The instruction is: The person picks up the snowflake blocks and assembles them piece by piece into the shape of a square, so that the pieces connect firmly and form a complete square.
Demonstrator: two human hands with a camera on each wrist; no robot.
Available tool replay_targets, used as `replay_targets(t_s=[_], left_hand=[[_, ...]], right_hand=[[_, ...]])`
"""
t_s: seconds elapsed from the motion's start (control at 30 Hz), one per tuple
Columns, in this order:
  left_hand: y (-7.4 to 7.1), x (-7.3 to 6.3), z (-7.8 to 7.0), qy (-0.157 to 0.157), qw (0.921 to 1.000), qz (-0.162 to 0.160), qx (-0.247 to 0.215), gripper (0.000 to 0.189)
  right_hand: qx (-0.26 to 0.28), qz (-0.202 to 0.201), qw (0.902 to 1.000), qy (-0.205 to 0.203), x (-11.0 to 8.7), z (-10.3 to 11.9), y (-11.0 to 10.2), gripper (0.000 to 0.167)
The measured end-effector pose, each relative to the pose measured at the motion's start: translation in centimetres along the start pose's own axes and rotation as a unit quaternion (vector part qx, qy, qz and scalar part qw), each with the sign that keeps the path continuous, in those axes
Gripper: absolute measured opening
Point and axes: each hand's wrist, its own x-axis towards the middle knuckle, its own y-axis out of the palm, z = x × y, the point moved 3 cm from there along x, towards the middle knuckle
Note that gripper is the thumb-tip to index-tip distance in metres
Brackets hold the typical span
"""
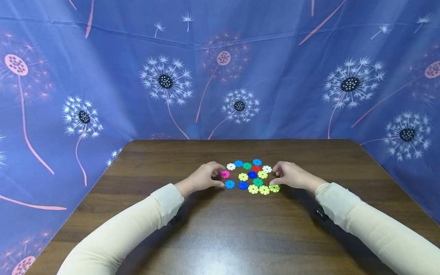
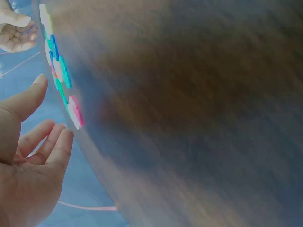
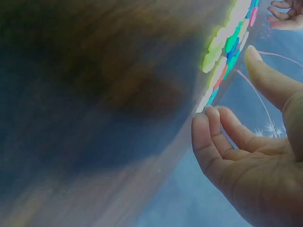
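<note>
Fingers: my left hand and right hand curve, thumbs spread from fingertips.
Discs: head view, below centre, flat on table, between my hands.
Wrist views only: my palms.
Head view only: my sleeves.

The left hand is near colourful discs on a table.
</note>
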Motion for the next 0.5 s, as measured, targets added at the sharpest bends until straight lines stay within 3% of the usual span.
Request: replay_targets(t_s=[0.3, 0.5], left_hand=[[1.1, 0.8, -0.2, 0.019, 0.9996, 0.011, -0.018, 0.041], [1.8, 1.2, -0.6, 0.031, 0.9992, 0.024, 0.000, 0.036]], right_hand=[[0.026, 0.016, 0.9992, -0.025, -0.3, -0.6, 0.6, 0.046], [0.046, 0.014, 0.9981, -0.038, -0.5, -0.6, 1.0, 0.038]])
